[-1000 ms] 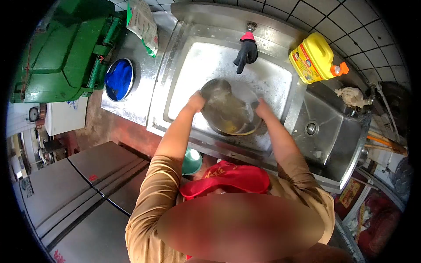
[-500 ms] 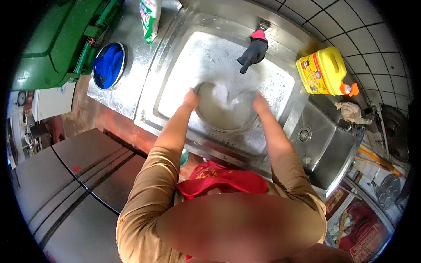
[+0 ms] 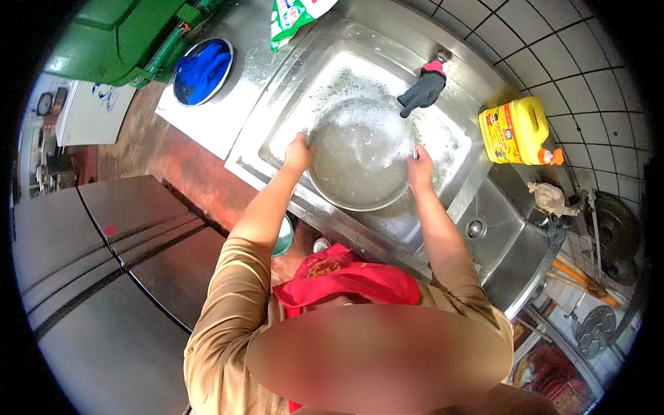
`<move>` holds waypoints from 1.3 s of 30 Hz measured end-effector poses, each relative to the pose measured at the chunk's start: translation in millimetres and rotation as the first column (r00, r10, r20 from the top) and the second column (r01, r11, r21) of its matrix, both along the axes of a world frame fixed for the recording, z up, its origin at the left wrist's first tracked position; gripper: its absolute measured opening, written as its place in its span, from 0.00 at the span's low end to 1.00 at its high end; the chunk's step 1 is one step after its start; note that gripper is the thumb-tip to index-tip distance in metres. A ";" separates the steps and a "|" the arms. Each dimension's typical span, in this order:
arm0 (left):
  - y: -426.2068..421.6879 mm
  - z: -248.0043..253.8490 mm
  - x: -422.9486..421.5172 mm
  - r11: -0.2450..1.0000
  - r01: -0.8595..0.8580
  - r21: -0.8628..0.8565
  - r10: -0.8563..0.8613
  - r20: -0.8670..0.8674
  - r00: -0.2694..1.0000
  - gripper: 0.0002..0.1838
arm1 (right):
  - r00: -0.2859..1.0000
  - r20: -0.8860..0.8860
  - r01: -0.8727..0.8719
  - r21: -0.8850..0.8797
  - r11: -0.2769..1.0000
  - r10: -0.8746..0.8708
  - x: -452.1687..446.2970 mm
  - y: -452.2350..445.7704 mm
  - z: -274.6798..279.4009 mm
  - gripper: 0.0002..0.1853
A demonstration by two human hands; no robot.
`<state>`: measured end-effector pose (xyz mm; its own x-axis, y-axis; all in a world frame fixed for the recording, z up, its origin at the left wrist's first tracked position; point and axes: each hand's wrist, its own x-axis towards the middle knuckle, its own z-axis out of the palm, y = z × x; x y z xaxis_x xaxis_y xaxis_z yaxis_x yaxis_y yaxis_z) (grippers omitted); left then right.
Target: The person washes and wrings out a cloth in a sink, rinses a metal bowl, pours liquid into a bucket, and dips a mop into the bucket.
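A round metal basin (image 3: 360, 207) with cloudy, sudsy water in it is at the middle of a large steel sink (image 3: 266, 153). My left hand (image 3: 299, 153) grips the basin's left rim, its fingers curled over the edge. On the opposite side, my right hand (image 3: 420, 170) holds the right rim with the thumb towards the inside. White foam (image 3: 398, 131) covers the basin's far part and blends into the suds around it. Beyond the right hand, a dark glove with a red cuff (image 3: 423, 91) hangs over the tap.
A yellow jug (image 3: 515, 131) with an orange cap stands on the right ledge. To the left, a bowl with blue cloth (image 3: 203, 72) sits on the steel counter (image 3: 207, 124), near a green-and-white bag (image 3: 294, 19). A second, smaller sink (image 3: 508, 238) adjoins on the right.
More of the basin's round outline shows now, and the water in it has spread out with less splashing foam. Both hands still hold the rim. The whole view has shifted slightly.
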<state>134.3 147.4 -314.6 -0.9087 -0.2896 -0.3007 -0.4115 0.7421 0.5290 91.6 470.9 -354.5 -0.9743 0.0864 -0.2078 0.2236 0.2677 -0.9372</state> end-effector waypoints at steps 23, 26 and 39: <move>-48.3 145.4 166.2 0.883 -0.431 0.188 0.469 -0.283 0.837 0.17 | 0.937 -0.141 -0.337 -0.110 0.935 0.321 34.3 -97.9 178.7 0.22; -59.2 152.4 213.6 0.867 -0.455 0.203 0.498 -0.322 0.805 0.19 | 0.924 -0.107 -0.383 -0.208 0.900 0.368 64.2 -119.5 185.9 0.22; -63.0 84.2 444.6 0.635 -0.656 0.408 0.754 -0.145 0.640 0.15 | 0.769 0.022 -0.630 -0.140 0.764 0.638 232.3 -184.9 125.2 0.20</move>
<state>578.9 84.5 -230.4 -0.5121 -0.8193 -0.2579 -0.5388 0.0726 0.8393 323.9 286.0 -229.3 -0.7820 -0.5755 -0.2392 0.1026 0.2597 -0.9602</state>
